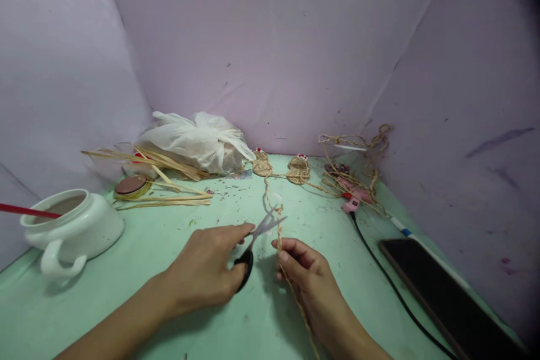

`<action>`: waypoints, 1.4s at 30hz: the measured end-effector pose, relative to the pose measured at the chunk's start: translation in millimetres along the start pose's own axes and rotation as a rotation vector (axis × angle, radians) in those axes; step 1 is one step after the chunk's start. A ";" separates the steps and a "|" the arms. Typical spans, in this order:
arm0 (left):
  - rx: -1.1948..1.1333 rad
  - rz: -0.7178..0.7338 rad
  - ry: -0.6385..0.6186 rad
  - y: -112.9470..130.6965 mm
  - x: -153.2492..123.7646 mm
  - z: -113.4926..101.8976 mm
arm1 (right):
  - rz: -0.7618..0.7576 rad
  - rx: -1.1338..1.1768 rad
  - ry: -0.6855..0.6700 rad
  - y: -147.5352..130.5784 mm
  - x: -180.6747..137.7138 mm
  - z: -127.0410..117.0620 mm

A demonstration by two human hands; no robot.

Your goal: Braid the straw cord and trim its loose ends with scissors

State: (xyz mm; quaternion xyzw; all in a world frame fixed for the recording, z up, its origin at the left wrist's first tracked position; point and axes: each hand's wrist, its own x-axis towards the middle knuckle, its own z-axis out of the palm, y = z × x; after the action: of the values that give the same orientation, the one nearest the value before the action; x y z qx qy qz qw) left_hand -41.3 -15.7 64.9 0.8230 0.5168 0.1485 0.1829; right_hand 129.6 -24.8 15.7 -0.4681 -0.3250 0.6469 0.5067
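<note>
In my left hand [206,264] is a pair of scissors [250,259] with black handles, its blades spread. The blades reach toward a braided straw cord [279,228], one on either side of it as seen from here; whether they touch it I cannot tell. My right hand [310,273] pinches that cord between thumb and fingers, just below the blades. The cord's lower length trails past the hand to the bottom edge. Behind, two small woven straw sandals [262,166] with red and white beads lie near the wall, with braided cord running between them.
A white pot [78,230] with a red stick stands at left. Straw strips [169,160], a round tin [131,185] and a white plastic bag [202,143] lie behind. Tangled cord [337,174], a black cable [375,259] and a phone [442,292] are at right.
</note>
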 end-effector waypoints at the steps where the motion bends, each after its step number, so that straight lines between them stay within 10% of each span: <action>1: 0.024 0.020 -0.032 1.8 -1.2 1.9 | -0.008 0.012 -0.010 0.5 0.0 0.0; 19: 0.160 0.097 -0.140 -1.9 -4.4 19.0 | -0.114 -0.093 -0.102 5.3 1.8 -3.7; 24: -0.164 0.033 -0.061 0.2 -0.3 15.6 | -0.043 -0.027 -0.056 2.5 0.5 -0.6; 31: -1.037 -0.479 0.063 4.9 8.9 30.4 | 0.131 -0.102 -0.215 12.3 -8.5 8.4; 42: -1.193 -0.475 0.026 25.4 -1.3 48.0 | 0.182 0.053 -0.187 -5.3 2.6 -4.4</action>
State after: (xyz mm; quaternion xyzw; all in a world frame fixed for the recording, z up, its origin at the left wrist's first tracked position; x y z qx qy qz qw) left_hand -0.8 -34.1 33.7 0.4411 0.5160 0.3759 0.6308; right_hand 135.5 -21.1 18.1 -0.4195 -0.3098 0.7394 0.4258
